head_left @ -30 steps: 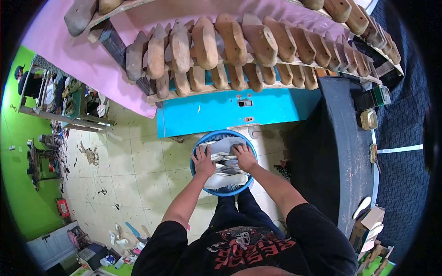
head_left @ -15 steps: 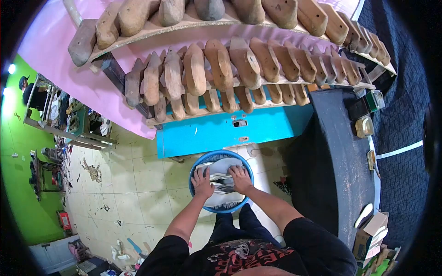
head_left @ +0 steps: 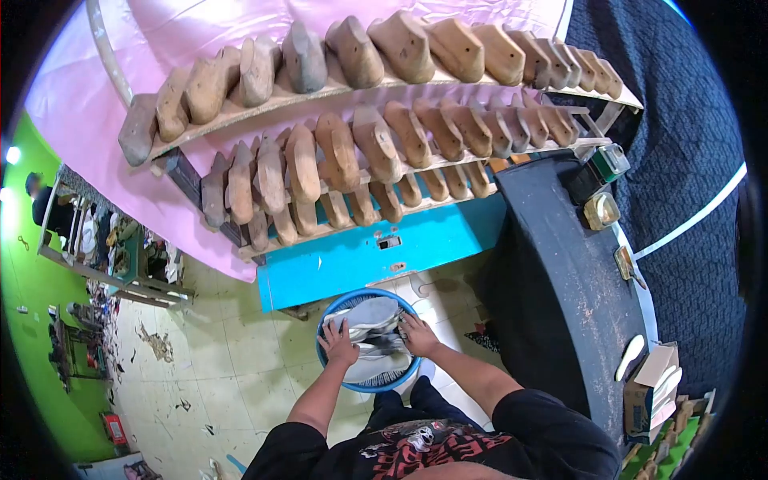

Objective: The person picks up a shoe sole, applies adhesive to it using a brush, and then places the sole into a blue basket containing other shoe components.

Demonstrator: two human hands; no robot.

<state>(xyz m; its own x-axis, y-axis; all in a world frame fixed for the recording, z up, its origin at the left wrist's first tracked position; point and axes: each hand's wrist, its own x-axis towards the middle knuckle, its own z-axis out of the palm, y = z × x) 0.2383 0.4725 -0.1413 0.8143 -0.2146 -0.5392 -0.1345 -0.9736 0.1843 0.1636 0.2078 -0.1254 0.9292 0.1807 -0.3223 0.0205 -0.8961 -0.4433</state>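
Pale shoe-sole-shaped pieces (head_left: 373, 309) lie inside the rim of a round blue basket (head_left: 368, 389). Wooden shoe lasts (head_left: 404, 48) line wooden shelves (head_left: 276, 106). A clear tub (head_left: 602, 211) rests near the black table's (head_left: 572, 248) right edge.

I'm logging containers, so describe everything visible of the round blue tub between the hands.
The round, blue, plastic-looking tub has a rim and a darker inner wall with fine ribs or slots. It appears upright on the pale tiled floor, near the bright blue flat panel. Pale grey and white sole-shaped pieces cover much of its inside. The left hand overlaps its left side, the right hand its right; whether they grip the rim can't be told. Its base is hidden.
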